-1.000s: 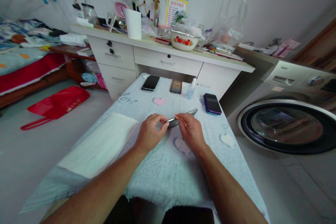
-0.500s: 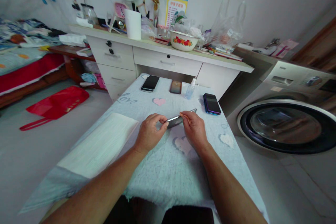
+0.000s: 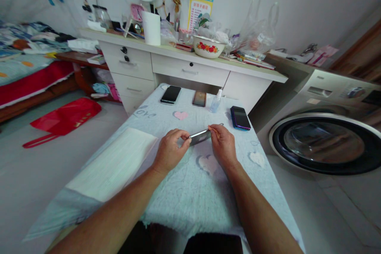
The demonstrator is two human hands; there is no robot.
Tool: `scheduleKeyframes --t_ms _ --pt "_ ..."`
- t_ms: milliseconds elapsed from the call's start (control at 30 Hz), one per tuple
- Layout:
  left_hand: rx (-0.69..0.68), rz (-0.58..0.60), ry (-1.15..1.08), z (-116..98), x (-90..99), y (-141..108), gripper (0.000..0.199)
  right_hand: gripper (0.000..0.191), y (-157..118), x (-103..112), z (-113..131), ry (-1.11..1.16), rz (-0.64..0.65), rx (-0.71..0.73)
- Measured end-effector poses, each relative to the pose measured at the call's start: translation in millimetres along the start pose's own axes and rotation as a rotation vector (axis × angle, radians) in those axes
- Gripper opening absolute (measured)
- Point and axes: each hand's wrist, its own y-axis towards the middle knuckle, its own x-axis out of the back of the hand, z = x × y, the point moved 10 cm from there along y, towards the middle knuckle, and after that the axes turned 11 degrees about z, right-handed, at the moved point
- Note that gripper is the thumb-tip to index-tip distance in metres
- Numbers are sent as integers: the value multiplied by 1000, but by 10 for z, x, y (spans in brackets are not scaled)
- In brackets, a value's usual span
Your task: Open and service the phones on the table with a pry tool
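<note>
A thin dark smartphone (image 3: 201, 137) with a silvery edge is tilted up on its side above the cloth-covered table (image 3: 190, 190). My left hand (image 3: 172, 147) pinches its left end between thumb and fingers. Closed round the right part of its upper edge is my right hand (image 3: 222, 143). A small orange-brown patch shows at the right fingertips; whether it is a held piece I cannot tell. Beyond my hands lie a black phone (image 3: 170, 94), a blurred card-like thing (image 3: 199, 98), a clear spray bottle (image 3: 216, 101) and a purple-edged phone (image 3: 240, 118).
A pale folded cloth or paper sheet (image 3: 113, 164) lies at the table's left. Behind stands a white desk (image 3: 190, 65) with a flowered bowl (image 3: 208, 47) and a paper roll (image 3: 151, 27). A washing machine (image 3: 327, 91) is at right, a red bag (image 3: 67, 117) on the floor.
My right hand has slid a little to the right along the phone's upper edge, baring more of its face. My left hand stays in place.
</note>
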Motion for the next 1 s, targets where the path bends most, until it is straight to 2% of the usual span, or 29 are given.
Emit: scheduleKeyframes --t_ms 300,1000 --pt "1 12 -8 7 -9 -4 5 21 2 47 -50 -3 -37 -24" --pt "-4 7 -9 5 -10 -4 6 22 -7 -18 11 -2 5 -7"
